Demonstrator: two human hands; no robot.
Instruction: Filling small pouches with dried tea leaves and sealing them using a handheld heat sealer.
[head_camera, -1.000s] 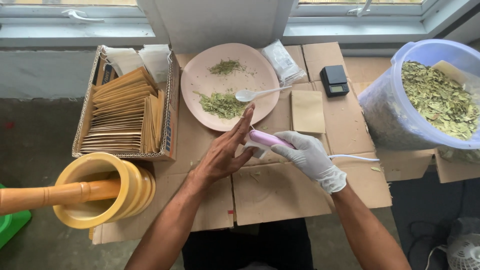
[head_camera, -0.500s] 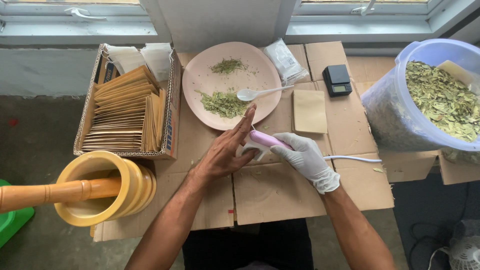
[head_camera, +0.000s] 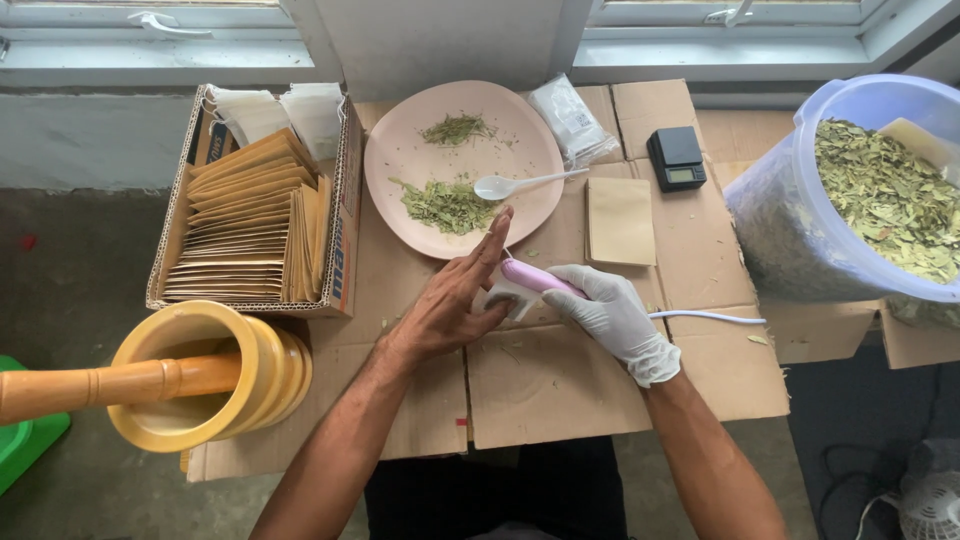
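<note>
Where gloved right hand (head_camera: 612, 318) clasps, pink sealer (head_camera: 535, 277) points up-left

A slim pink handheld sealer (head_camera: 535, 277) with a white cord (head_camera: 705, 317) lies tilted at the table's centre, over a small white pouch (head_camera: 508, 297).

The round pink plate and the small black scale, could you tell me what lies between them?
In the head view, a clear plastic bag of white contents lies between the round pink plate and the small black scale.
</note>
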